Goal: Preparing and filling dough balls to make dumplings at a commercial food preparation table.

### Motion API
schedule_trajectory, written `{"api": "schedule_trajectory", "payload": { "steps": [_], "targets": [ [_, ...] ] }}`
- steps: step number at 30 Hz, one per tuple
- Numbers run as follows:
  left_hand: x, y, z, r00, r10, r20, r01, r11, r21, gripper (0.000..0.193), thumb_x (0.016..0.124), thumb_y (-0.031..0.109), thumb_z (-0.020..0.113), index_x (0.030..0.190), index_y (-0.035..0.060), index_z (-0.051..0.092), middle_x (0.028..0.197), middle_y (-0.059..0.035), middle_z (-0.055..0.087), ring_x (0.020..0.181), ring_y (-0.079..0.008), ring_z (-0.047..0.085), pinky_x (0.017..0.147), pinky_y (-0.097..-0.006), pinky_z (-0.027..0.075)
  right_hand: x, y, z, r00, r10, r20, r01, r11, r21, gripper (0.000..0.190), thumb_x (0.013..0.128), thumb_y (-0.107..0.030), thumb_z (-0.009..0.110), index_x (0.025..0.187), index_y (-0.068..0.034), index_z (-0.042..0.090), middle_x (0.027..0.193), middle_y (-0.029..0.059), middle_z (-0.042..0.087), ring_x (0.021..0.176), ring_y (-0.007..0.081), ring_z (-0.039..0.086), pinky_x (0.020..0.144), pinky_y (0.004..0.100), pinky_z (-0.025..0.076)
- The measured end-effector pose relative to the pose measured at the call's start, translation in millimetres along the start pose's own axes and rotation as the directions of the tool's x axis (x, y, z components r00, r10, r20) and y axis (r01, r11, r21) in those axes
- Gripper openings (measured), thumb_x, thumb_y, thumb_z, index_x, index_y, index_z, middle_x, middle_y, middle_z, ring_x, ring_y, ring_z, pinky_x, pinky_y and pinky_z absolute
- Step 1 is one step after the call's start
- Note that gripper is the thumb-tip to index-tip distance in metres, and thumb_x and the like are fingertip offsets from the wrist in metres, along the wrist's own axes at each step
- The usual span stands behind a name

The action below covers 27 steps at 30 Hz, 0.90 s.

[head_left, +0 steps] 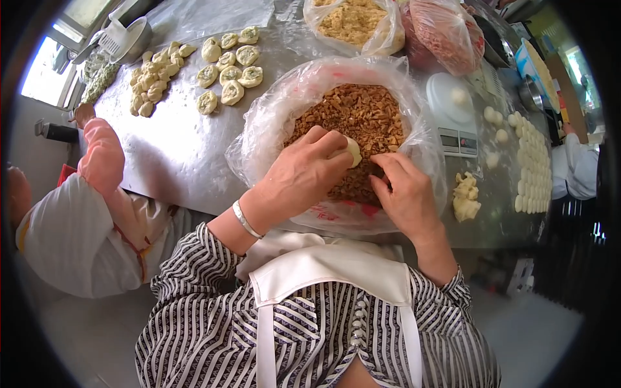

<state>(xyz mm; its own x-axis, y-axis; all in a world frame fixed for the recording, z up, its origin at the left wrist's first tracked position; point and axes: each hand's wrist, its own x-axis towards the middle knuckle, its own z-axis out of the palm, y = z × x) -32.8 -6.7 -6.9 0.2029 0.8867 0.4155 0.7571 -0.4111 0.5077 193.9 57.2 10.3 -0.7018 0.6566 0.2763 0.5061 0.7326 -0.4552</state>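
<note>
In front of me a clear plastic bag (264, 111) with its mouth spread wide holds brown, crumbly chopped filling (356, 109). My left hand (310, 174) is over the bag, its curled fingers around a pale piece of dough (354, 151) that is partly hidden by them. Just right of it, my right hand (405, 191) reaches over the bag's near side. Its thumb and forefinger are apart, their tips close to the filling, and no object shows between them.
Filled dough pieces (230, 75) and smaller dough lumps (154, 80) lie at left. A co-worker's sleeve (102, 150) is at the left edge. On the right are a digital scale (453, 116), a dough lump (466, 196) and rows of dough balls (532, 167). Bagged yellow crumbs (351, 22) stand behind.
</note>
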Motion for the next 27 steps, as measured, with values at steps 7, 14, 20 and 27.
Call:
{"api": "schedule_trajectory", "payload": {
  "steps": [7,14,20,27],
  "targets": [
    [24,-1,1,0.999,-0.032,0.04,0.024,0.981,0.192,0.032,0.073,0.009,0.079,0.102,0.0107,0.068,0.101,-0.0075,0.061,0.094,-0.0308,0.06,0.087,-0.0429,0.051,1,0,8,0.999,0.028,0.016,-0.027,0.999,-0.043,0.047,0.079,-0.005,0.08,0.123,-0.001,0.065,0.12,0.0139,0.064,0.103,0.0338,0.069,0.087,0.0414,0.058],
    [32,-11,-23,0.861,-0.435,0.262,0.508,0.733,-0.452,0.022,0.095,0.012,0.068,0.115,0.0044,0.064,0.113,-0.0076,0.064,0.103,-0.0233,0.069,0.093,-0.0382,0.057,7,5,17,0.999,-0.008,0.051,0.013,0.995,-0.102,0.045,0.077,-0.005,0.079,0.12,-0.005,0.068,0.1,0.0122,0.063,0.088,0.0319,0.068,0.077,0.0415,0.058],
    [11,-10,-16,0.796,-0.472,0.38,0.337,-0.176,-0.925,0.035,0.107,0.011,0.052,0.137,-0.0071,0.05,0.128,-0.0186,0.064,0.12,-0.0338,0.067,0.103,-0.0435,0.057,15,10,24,0.999,-0.046,0.019,0.048,0.986,-0.159,0.025,0.078,-0.004,0.075,0.102,-0.006,0.07,0.088,0.0113,0.063,0.08,0.0311,0.068,0.07,0.0413,0.058],
    [4,-3,-11,0.762,-0.503,0.408,0.302,-0.281,-0.911,0.042,0.109,0.018,0.053,0.142,-0.0082,0.049,0.132,-0.0186,0.065,0.121,-0.0359,0.066,0.104,-0.0447,0.057,20,20,20,0.998,-0.013,-0.064,0.011,0.999,-0.032,0.018,0.078,-0.003,0.076,0.096,-0.005,0.072,0.084,0.0113,0.067,0.074,0.0291,0.07,0.066,0.0385,0.057]
  ]
}}
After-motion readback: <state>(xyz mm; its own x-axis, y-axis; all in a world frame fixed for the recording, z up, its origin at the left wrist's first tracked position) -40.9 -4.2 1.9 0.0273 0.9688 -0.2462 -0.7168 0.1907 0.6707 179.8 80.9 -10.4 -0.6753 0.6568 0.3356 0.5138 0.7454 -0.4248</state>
